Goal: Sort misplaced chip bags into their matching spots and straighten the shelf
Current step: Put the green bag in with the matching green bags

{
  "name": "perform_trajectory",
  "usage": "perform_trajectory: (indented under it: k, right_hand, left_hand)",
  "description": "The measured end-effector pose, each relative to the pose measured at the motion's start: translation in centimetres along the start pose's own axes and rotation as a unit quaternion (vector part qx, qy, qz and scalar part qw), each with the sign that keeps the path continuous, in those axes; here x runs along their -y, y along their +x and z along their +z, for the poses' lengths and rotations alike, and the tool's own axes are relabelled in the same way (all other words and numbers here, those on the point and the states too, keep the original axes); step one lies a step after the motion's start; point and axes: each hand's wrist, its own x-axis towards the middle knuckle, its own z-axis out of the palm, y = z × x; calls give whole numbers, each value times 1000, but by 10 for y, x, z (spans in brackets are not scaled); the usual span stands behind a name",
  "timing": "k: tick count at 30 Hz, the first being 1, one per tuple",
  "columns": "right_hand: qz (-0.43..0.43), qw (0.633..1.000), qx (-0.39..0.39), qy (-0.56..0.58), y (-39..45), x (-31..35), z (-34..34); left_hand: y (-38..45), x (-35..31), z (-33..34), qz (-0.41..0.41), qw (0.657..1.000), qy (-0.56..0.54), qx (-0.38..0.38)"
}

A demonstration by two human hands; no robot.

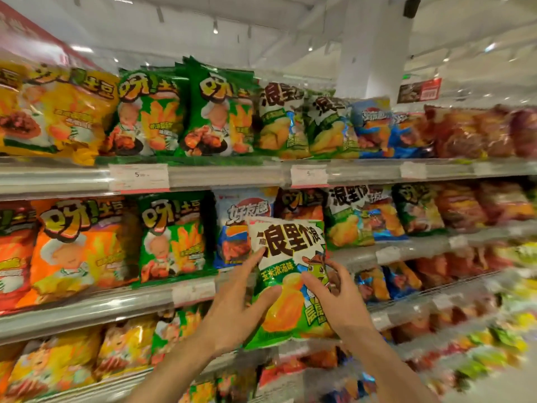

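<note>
A white-and-green chip bag (290, 274) with yellow chips printed on it is held upright in front of the second shelf (87, 309). My left hand (235, 303) grips its left edge, fingers spread over the front. My right hand (337, 298) grips its right edge. Behind the bag stand a blue-and-white bag (235, 222) and a dark orange bag (299, 203). Matching white-and-green bags (305, 123) stand on the top shelf, and one more (345, 216) is on the second shelf to the right.
Yellow bags (58, 112) and green bags (186, 112) fill the top shelf's left part; blue bags (377, 129) and red bags (470, 132) fill its right. Orange bags (78, 245) and a green bag (171, 237) stand on the second shelf. Price tags (139, 177) line the shelf rails. Lower shelves hold more bags.
</note>
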Motion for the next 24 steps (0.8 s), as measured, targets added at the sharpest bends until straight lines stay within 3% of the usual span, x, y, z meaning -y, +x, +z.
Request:
perform_trajectory:
  k: [9, 19, 24]
  right_hand:
    - [20, 999, -23, -34, 42, -41, -157]
    - [-6, 999, -31, -12, 117, -43, -177]
    - [-28, 998, -38, -35, 161, -28, -172]
  left_hand:
    - [65, -63, 139, -28, 998, -19, 55]
    - [136, -65, 161, -4, 999, 32, 27]
    - [181, -40, 138, -6, 982, 144, -125]
